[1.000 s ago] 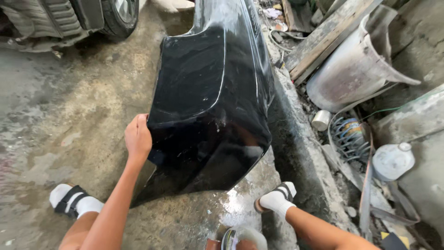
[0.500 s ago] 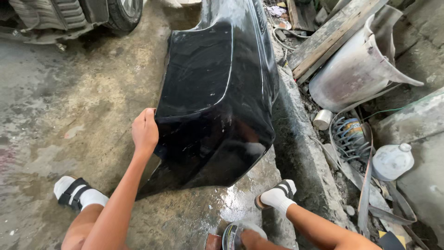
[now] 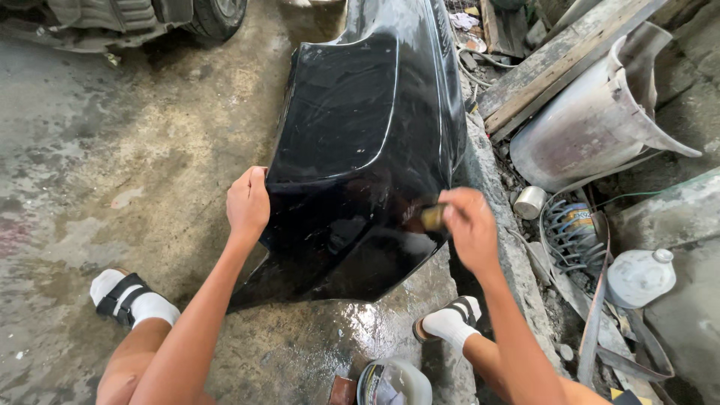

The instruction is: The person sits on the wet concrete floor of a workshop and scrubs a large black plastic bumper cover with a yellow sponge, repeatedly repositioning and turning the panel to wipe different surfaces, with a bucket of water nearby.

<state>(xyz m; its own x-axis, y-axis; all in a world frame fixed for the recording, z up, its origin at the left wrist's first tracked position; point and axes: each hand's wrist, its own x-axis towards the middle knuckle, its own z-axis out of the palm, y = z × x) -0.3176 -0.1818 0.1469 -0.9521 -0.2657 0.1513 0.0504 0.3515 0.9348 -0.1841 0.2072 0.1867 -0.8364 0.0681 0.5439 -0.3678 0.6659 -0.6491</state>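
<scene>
My left hand point(image 3: 247, 202) clamped on black bumper point(image 3: 367, 150) edge; my right hand point(image 3: 469, 225) grip closed around small brownish pad point(image 3: 433, 217), pressed against bumper.

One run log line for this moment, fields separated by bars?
left hand steadies black bumper edge | right hand presses small brownish pad on it

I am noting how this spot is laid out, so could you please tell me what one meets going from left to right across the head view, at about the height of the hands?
Wet concrete floor → left hand → black car bumper → right hand → small metal can → coil spring → white plastic jug.
</scene>
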